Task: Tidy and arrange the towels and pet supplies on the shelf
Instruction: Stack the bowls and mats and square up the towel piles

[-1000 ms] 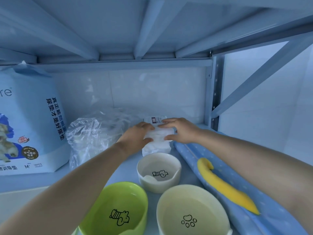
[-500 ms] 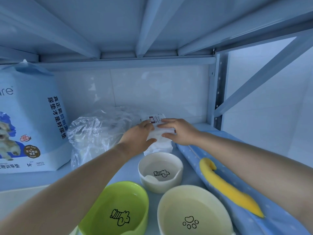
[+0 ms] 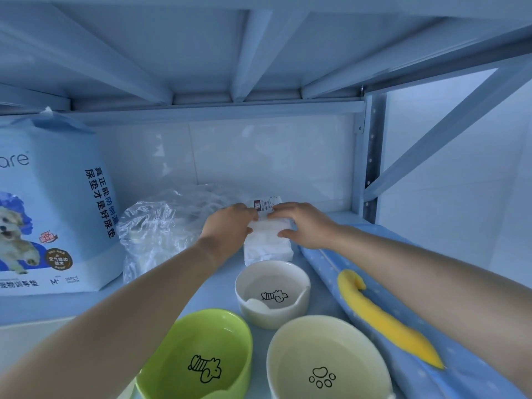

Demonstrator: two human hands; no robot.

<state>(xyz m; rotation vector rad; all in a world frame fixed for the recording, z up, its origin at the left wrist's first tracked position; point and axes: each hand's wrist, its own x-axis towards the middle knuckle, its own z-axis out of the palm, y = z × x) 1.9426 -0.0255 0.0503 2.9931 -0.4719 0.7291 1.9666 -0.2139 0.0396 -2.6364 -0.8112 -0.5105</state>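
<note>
The main risk sits at the middle left of the frame. The crumpled clear plastic bag (image 3: 161, 226) lies just beside the left hand (image 3: 227, 228), and a sideways shove of the pack would likely crush it further against the tall pale blue bag of pet pads with a dog printed on it (image 3: 49, 211) at the far left. Pulling the pack forward could knock it into the small white ceramic bowl with a notched rim (image 3: 272, 295) standing just in front of it. That bowl could in turn bump the lime green bowl (image 3: 198, 355) and the cream bowl with a paw print (image 3: 325, 361) at the lower edge. To the right, the forearm hangs over the blue dotted roll with a yellow curved shape on it (image 3: 385, 321), and a dragging arm may shift it.

The white soft towel pack in a clear wrapper with a small printed label (image 3: 269, 243) stands on the shelf (image 3: 57, 308) at the centre of the frame, near the back wall. It sits between the hands. The left hand's fingers curl over its upper left edge. The right hand (image 3: 305, 226) grips its right side, fingers on top and thumb on the front face.
</note>
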